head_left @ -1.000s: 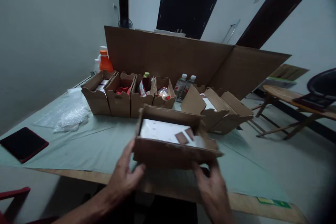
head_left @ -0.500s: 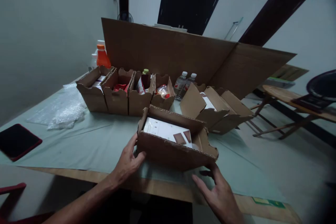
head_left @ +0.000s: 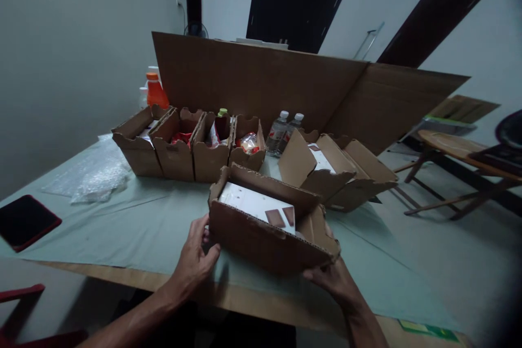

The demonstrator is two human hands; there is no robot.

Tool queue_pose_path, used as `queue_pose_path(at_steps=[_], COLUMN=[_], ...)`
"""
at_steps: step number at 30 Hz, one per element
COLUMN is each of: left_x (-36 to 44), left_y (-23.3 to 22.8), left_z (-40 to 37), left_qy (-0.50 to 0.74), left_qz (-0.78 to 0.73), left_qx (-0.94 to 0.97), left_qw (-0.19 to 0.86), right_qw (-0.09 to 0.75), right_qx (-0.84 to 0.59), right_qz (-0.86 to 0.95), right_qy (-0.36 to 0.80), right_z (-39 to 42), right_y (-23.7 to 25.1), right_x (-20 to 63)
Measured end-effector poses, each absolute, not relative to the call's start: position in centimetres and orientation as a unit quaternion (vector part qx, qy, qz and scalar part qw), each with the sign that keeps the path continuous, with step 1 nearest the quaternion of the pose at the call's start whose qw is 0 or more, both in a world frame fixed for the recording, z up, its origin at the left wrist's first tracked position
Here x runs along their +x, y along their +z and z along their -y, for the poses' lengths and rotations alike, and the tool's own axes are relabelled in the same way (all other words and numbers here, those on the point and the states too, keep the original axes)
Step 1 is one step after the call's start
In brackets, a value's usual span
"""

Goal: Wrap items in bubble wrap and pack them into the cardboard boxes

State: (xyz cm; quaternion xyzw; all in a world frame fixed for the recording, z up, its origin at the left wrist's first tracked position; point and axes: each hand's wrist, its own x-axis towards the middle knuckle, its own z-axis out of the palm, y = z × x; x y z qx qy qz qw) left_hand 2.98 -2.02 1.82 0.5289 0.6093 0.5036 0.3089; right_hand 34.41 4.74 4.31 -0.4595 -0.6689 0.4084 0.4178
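Both hands now clasp the open cardboard box (head_left: 269,228), left hand (head_left: 196,261) at its near-left corner, right hand (head_left: 332,280) newly under the right end, box resting on the table (head_left: 122,228) near the edge.

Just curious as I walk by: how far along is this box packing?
Four filled boxes stand in a row at the back. The left hand and right hand grip an open box holding a white sheet. Two more boxes sit open on the right.
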Motion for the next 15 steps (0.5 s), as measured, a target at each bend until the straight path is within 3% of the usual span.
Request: queue_pose_path(at_steps=[8, 15], left_x=[8.4, 12.5], left_y=[1.7, 0.1], left_z=[-3.2, -4.6], left_qy=[0.507, 0.481], left_qz=[-0.479, -0.451], left_qx=[0.625, 0.656], left_qw=[0.350, 0.367], right_qw=[0.418, 0.410], right_qx=[-0.648, -0.692], right_qz=[0.585, 0.558], right_qy=[0.251, 0.204], right_z=[-1.0, -1.2], right_y=[3.2, 2.0], right_x=[35.7, 33.4])
